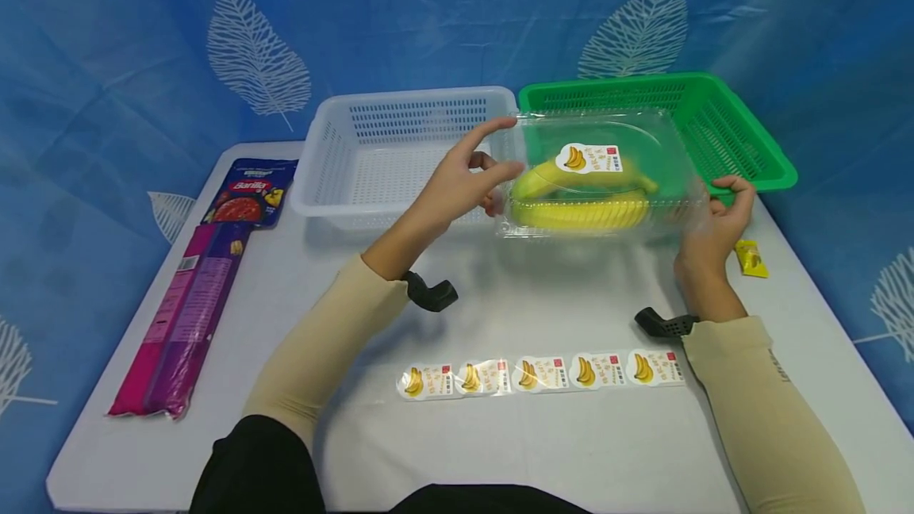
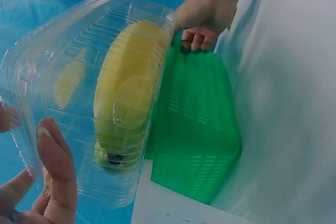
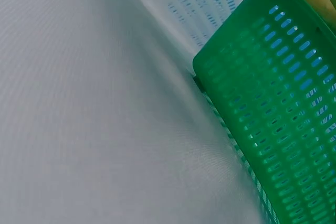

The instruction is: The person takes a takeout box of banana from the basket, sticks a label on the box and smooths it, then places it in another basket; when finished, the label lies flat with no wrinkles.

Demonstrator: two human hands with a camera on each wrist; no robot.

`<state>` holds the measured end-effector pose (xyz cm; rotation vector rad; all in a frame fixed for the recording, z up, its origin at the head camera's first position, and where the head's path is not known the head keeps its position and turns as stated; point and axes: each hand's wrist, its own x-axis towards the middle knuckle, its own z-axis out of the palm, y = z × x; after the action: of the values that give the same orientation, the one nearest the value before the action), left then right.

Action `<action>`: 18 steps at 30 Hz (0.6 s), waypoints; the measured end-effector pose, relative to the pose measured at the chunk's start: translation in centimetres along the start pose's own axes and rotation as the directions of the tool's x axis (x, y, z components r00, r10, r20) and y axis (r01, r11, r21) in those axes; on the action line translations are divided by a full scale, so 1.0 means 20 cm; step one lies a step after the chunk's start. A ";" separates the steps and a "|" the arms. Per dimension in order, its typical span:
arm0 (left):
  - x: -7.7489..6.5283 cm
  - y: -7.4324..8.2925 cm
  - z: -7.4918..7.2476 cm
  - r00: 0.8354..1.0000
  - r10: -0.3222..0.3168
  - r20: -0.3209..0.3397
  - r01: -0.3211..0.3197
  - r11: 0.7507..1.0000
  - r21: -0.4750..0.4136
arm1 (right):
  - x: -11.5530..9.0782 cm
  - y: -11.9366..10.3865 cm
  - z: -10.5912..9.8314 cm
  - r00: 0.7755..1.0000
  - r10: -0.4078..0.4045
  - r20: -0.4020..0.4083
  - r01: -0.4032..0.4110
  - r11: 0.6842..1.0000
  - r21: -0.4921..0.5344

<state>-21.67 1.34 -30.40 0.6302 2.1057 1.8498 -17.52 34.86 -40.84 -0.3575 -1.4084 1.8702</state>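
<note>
A clear plastic clamshell box (image 1: 593, 216) holds yellow bananas (image 1: 580, 212) and carries a banana sticker (image 1: 589, 158) on its lid. It is raised and tilted in front of the green basket (image 1: 757, 153). My left hand (image 1: 467, 177) grips the box's left end; in the left wrist view its thumb (image 2: 55, 150) lies against the clear wall. At the box's right end, my right hand (image 1: 714, 232) curls its fingers at the green basket's rim, its thumb side partly hidden. The right wrist view shows the basket's slotted wall (image 3: 273, 108), without the hand's fingers plainly visible.
A white basket (image 1: 336, 205) stands left of the green one. A strip of banana stickers (image 1: 540, 374) lies in front. A yellow packet (image 1: 751, 258) is at the right, a Barilla pouch (image 1: 250, 193) and a long purple package (image 1: 182, 324) at the left.
</note>
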 end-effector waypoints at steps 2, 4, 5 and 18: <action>0.03 0.00 0.01 1.000 -0.006 -0.004 0.006 1.000 -0.001 | 0.00 0.00 0.00 1.000 -0.005 0.003 0.006 1.000 -0.028; 0.05 0.01 0.01 1.000 -0.012 -0.009 0.012 1.000 -0.009 | 0.01 0.00 -0.01 1.000 0.014 0.011 -0.014 0.999 -0.034; 0.06 0.01 0.02 1.000 -0.015 -0.012 0.015 1.000 -0.013 | 0.02 0.00 -0.01 1.000 0.026 0.016 -0.026 0.999 -0.030; 0.23 0.01 0.06 0.999 -0.034 -0.026 0.034 0.999 -0.017 | 0.01 0.00 -0.01 0.998 0.037 0.051 -0.038 0.999 0.027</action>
<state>-25.10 4.69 -30.09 0.5663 2.1020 1.8646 -17.58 35.16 -40.85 -0.3274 -1.4168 1.9396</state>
